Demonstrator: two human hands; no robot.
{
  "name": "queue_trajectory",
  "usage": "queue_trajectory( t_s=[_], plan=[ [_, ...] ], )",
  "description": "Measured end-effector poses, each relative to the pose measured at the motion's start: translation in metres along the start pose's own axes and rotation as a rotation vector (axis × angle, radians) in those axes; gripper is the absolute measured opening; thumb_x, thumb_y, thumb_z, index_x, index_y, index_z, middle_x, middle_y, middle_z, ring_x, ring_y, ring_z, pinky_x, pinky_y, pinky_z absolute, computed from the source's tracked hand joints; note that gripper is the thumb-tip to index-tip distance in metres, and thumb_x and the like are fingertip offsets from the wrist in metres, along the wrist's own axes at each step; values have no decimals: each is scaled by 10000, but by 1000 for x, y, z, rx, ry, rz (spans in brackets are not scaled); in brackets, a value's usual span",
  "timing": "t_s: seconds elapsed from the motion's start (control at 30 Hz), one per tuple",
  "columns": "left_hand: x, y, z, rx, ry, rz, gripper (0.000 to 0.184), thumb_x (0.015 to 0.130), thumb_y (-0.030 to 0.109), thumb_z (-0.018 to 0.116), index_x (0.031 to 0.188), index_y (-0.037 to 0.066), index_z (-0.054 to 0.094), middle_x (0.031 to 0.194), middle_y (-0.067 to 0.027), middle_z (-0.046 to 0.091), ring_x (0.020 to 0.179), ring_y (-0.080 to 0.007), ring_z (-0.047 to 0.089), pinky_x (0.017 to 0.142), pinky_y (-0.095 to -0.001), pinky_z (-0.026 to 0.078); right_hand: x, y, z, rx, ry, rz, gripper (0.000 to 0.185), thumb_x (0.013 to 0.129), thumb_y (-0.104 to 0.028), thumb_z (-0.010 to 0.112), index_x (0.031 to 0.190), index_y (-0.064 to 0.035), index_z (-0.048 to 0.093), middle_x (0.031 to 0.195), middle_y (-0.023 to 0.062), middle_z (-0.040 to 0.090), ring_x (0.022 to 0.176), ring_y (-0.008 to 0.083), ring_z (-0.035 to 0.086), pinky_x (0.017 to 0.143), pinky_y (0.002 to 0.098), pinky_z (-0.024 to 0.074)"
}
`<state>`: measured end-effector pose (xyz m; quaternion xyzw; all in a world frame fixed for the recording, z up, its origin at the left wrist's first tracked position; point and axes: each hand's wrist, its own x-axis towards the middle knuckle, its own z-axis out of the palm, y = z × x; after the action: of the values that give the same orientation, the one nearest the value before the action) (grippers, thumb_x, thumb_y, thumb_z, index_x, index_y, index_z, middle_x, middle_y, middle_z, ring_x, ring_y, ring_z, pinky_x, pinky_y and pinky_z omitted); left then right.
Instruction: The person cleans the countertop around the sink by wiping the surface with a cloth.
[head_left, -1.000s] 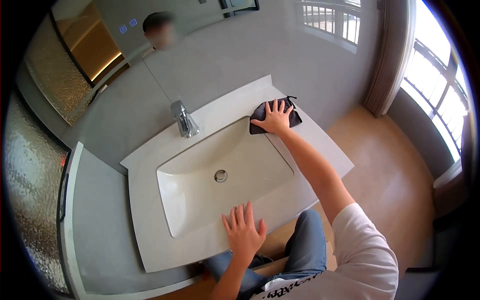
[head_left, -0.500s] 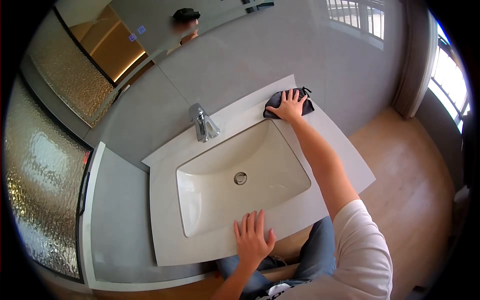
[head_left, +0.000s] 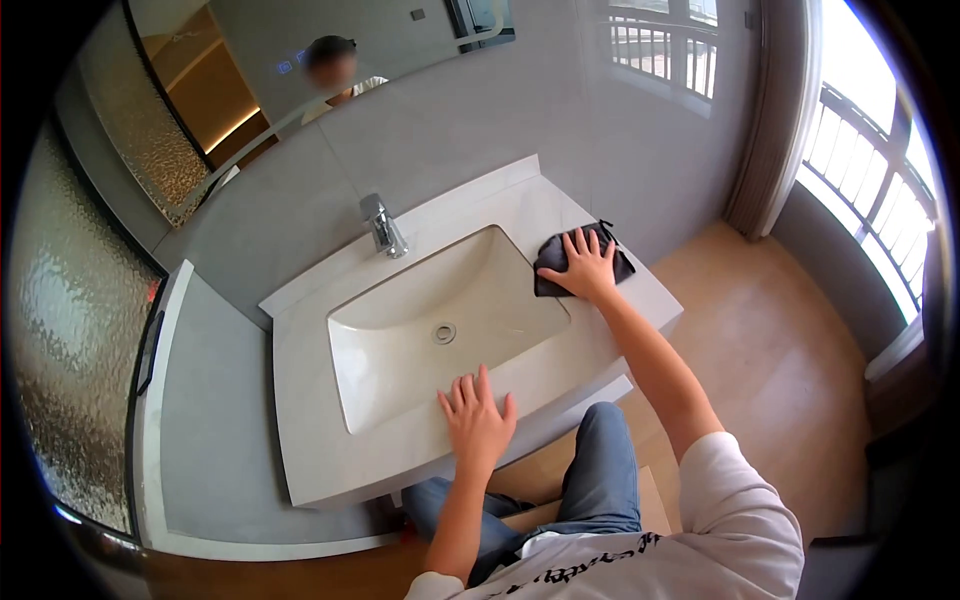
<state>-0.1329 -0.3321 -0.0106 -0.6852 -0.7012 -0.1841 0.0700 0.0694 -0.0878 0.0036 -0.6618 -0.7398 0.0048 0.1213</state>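
My right hand (head_left: 588, 268) lies flat with fingers spread on a black pouch-like cloth item (head_left: 553, 284), which has a thin cord or strap at its far corner. Under my palm the item rests on the white countertop (head_left: 310, 455), to the right of the basin, and is partly covered. At the front edge my left hand (head_left: 479, 420) holds nothing. Its fingers are extended and apart, with the tips near the basin's front rim.
A white rectangular sink (head_left: 385, 370) with a round drain (head_left: 443, 333) is set into the counter. The chrome faucet (head_left: 382, 228) stands behind it. A mirror (head_left: 400, 35) hangs on the grey wall, with a textured glass door (head_left: 75, 340) at left and a curtain (head_left: 765, 130) at right.
My right hand and the black item have moved along the counter's right side, away from the back ledge and towards me. The view has shifted; my left hand stays by the front edge.
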Motion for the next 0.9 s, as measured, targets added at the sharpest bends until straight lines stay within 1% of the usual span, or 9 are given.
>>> queue_trajectory(
  t_s=[0.1, 0.2, 0.23, 0.27, 0.4, 0.47, 0.57, 0.73, 0.9],
  plan=[
    [0, -5, 1, -68, -13, -8, 575, 886, 358, 585, 1351, 48, 450, 1253, -161, 526, 1224, -350, 456, 1105, -596, 243, -60, 17, -2, 10, 34, -30, 999, 781, -786, 470, 1491, -94, 341, 1565, 146, 269, 1451, 354, 203, 1112, 659, 96],
    [-1, -5, 4, -95, 46, 12, 559, 886, 366, 586, 1329, 45, 474, 1226, -161, 534, 1200, -346, 469, 1103, -596, 249, -112, 26, -5, 4, 76, -26, 933, 815, -726, 493, 1482, -88, 358, 1551, 160, 289, 1441, 363, 219, 1107, 664, 111],
    [0, -5, 4, -69, 69, 28, 557, 882, 380, 584, 1311, 36, 490, 1195, -158, 543, 1185, -332, 478, 1086, -601, 271, -129, 23, -13, -11, 87, -21, 899, 830, -694, 505, 1474, -80, 370, 1544, 168, 300, 1435, 371, 227, 1105, 666, 118],
    [-1, -6, 4, -40, 91, 42, 557, 879, 393, 583, 1293, 28, 506, 1164, -154, 551, 1170, -319, 487, 1068, -607, 294, -143, 21, -14, -2, 87, -2, 903, 825, -688, 519, 1469, -72, 376, 1540, 181, 301, 1438, 378, 219, 1104, 669, 112],
    [0, -5, 5, -16, 132, 53, 555, 876, 403, 580, 1281, 28, 516, 1156, -158, 554, 1147, -326, 499, 1060, -606, 306, -165, 11, -22, 7, 53, 39, 933, 817, -696, 524, 1475, -56, 359, 1544, 202, 283, 1450, 389, 185, 1106, 672, 92],
    [-1, -3, 1, -45, 63, 20, 556, 886, 389, 576, 1308, 34, 509, 1205, -175, 550, 1176, -339, 489, 1088, -594, 276, -159, 10, -25, -27, 4, 72, 967, 798, -708, 541, 1497, -77, 320, 1569, 178, 242, 1453, 383, 181, 1116, 656, 68],
    [0, -3, 2, -36, 98, 31, 573, 878, 384, 582, 1324, 33, 501, 1202, -174, 549, 1168, -335, 494, 1085, -594, 283, -126, 10, -23, -39, -25, 49, 1025, 770, -760, 529, 1495, -69, 315, 1571, 179, 234, 1451, 387, 182, 1097, 679, 96],
    [1, -1, -3, -11, 95, 39, 594, 863, 375, 592, 1338, 31, 493, 1209, -175, 544, 1162, -337, 497, 1088, -594, 279, -35, -2, 1, -64, -10, 12, 1086, 747, -795, 507, 1494, -34, 302, 1559, 214, 238, 1440, 439, 175, 1070, 710, 102],
    [1, -1, -7, -34, 41, 23, 603, 855, 368, 599, 1337, 22, 490, 1213, -183, 540, 1178, -343, 487, 1090, -594, 274, 61, -29, 19, -34, -1, 9, 1129, 730, -848, 458, 1500, -40, 289, 1564, 204, 232, 1448, 426, 162, 1072, 705, 104]
  ],
)
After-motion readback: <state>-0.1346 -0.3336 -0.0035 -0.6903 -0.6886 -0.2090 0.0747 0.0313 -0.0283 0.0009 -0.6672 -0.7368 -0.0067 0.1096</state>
